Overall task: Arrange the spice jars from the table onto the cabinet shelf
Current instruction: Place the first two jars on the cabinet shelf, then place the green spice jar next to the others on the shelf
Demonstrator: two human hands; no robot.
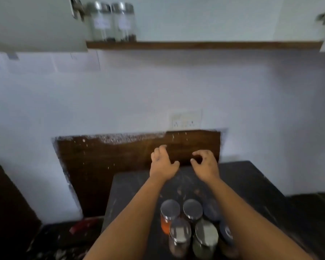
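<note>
Head view: our left hand [162, 163] and right hand [204, 164] hover loosely curled, empty, beyond the spice jars [191, 226] clustered on the tabletop [251, 184], likely poised for another pick.

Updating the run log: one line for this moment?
left hand empty | right hand empty | two jars on shelf | jars remain on table

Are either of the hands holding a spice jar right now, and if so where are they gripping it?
Nothing is held. The left hand and right hand hang empty with fingers loosely curled, above the table, beyond the jars.
</note>
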